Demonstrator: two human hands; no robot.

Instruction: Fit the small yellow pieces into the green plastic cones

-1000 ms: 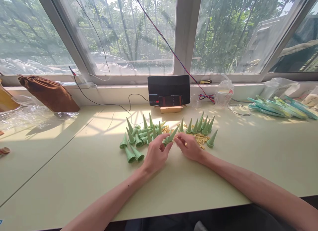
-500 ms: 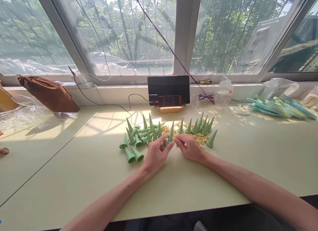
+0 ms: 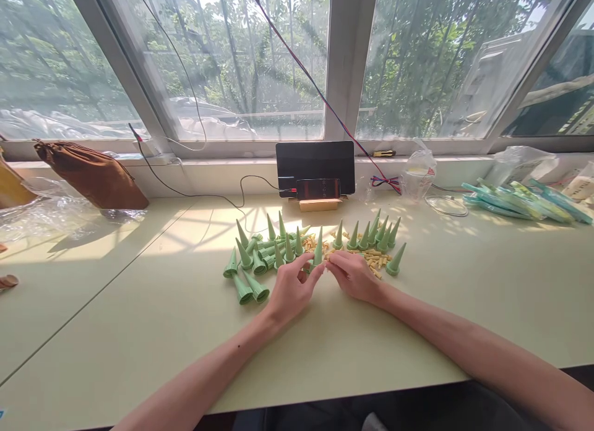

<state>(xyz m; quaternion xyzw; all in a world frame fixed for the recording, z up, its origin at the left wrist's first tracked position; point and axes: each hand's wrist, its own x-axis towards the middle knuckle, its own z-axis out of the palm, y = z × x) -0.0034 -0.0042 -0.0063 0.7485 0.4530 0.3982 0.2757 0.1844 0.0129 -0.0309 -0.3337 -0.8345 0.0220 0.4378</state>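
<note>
My left hand [image 3: 291, 287] grasps an upright cone [image 3: 318, 248]; my right hand [image 3: 355, 276] is pinched beside it, whether on anything I cannot tell.

We faced a broad row of windows [image 3: 278, 78] set in grey frames [image 3: 348, 60], the panes hazy, with leafy trees [image 3: 408, 66] and upright bars [image 3: 231, 47] showing beyond the glass. Beneath them ran a pale sill [image 3: 232, 165], and our light yellow-green bench [image 3: 116, 344] stood along it, crossed on the left by a thin dark seam [image 3: 95, 296]. Daylight fell in bright patches [image 3: 197, 242] over the bench's far part, while its nearer part lay in softer, more even light.
</note>
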